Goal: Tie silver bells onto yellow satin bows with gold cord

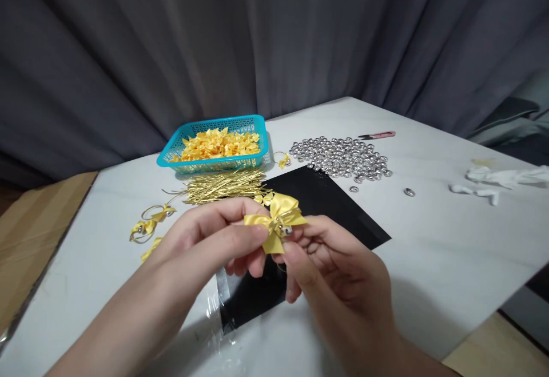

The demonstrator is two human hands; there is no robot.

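Between my two hands is a yellow ribbon bow [283, 205] with a small silver bell [285, 230] at its middle and gold tie around it. My left hand [218, 239] pinches the bow's left side between thumb and fingers. From the other side, my right hand [338, 268] grips its lower right edge near the bell, fingers curled. A thin gold loop hangs just below the bow, partly hidden by the fingers. Under both hands lies a black sheet [317, 199]. Another small yellow bow [265, 198] shows just behind the held one.
A blue basket [212, 165] of yellow bows stands at the back, with gold twist ties [225, 185] before it. Silver bells [343, 157] lie piled right of it, near pink-handled snips [377, 135]. Finished-looking bows [143, 228] lie left; white crumpled material [508, 177] lies far right.
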